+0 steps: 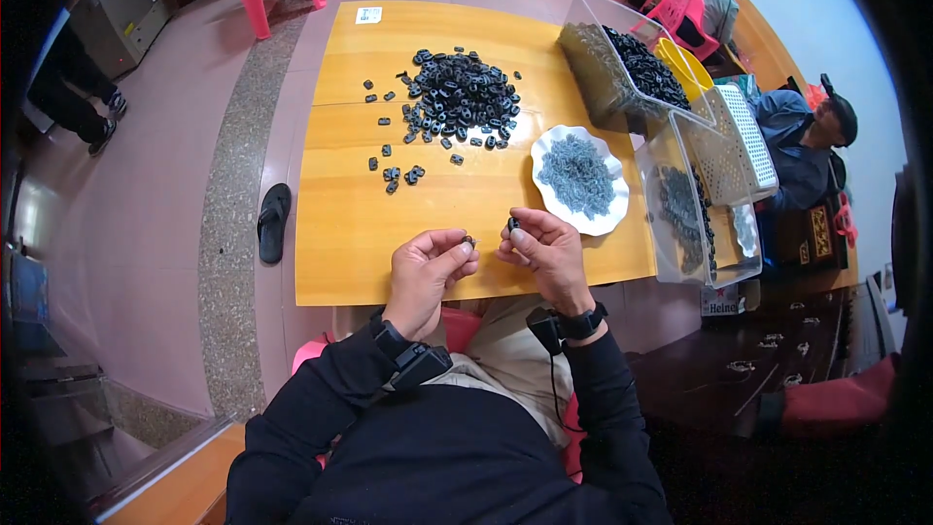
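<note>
My left hand is above the table's near edge, thumb and forefinger pinched on a tiny piece whose kind I cannot make out. Beside it, a short gap away, my right hand grips a small black plastic piece between thumb and fingers. Farther off lies a heap of small black plastic pieces with holes, like cord locks, with several scattered toward me on its left. To the right of my right hand, a white wavy-rimmed plate bears many tiny grey, wiry-looking bits.
Clear plastic bins of black pieces line the wooden table's right side, with a yellow container and a white perforated basket. A co-worker sits beyond. Left on the floor are a black slipper and a standing person's legs.
</note>
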A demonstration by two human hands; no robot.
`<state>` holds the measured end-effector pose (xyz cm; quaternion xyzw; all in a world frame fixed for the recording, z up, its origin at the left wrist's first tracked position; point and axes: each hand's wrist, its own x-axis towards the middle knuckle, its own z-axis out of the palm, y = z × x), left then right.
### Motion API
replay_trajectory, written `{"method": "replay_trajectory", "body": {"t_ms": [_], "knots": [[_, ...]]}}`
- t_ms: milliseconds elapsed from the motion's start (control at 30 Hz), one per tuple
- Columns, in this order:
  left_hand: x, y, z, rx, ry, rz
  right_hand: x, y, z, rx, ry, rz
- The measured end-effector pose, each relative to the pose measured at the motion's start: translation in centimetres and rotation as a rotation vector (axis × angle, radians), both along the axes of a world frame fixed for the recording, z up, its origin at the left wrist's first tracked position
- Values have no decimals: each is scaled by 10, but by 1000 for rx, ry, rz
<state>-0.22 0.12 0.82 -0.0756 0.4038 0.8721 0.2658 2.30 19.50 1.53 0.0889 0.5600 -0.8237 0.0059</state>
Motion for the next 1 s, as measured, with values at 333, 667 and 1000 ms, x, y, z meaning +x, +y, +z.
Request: {"method": "replay_trajectory", "body": {"t_ms": [333, 667, 1000], "knots": [[-1, 0, 2, 13, -18, 11, 2, -8, -4, 78, 0, 65], [-2, 0, 5, 16, -45, -1, 2, -8, -9, 71, -19, 91], [-1, 0, 4, -1, -42, -30, 3, -9, -13, 96, 25, 122]]}}
